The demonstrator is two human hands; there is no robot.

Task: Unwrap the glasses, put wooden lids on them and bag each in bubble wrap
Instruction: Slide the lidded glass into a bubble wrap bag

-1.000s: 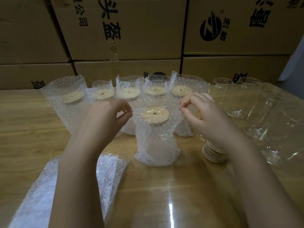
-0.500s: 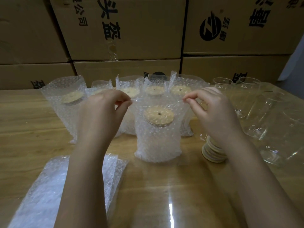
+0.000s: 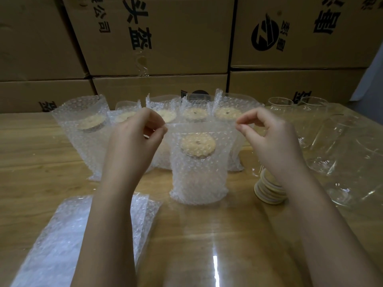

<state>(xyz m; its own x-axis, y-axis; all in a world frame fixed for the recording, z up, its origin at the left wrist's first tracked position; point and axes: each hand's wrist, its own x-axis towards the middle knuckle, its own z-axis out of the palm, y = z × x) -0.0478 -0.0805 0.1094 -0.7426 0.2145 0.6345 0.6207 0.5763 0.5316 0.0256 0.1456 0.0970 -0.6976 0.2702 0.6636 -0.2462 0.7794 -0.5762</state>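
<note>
A glass capped with a round wooden lid [image 3: 198,145] stands upright inside a bubble wrap bag [image 3: 199,177] in the middle of the table. My left hand [image 3: 132,139] pinches the bag's top left corner. My right hand [image 3: 267,137] pinches its top right corner, so the mouth is stretched flat between them. Behind it stands a row of several bagged, lidded glasses [image 3: 83,129]. A stack of wooden lids [image 3: 267,191] lies under my right wrist. Bare glasses [image 3: 279,104] stand and lie at the right.
A pile of flat bubble wrap bags [image 3: 62,235] lies at the near left on the wooden table [image 3: 31,162]. Stacked cardboard boxes [image 3: 165,38] wall off the far edge. Clear plastic sheet covers the near table.
Both hands have risen and spread apart, pulling the bag's mouth up above the lid. The bag now stands taller around the glass.
</note>
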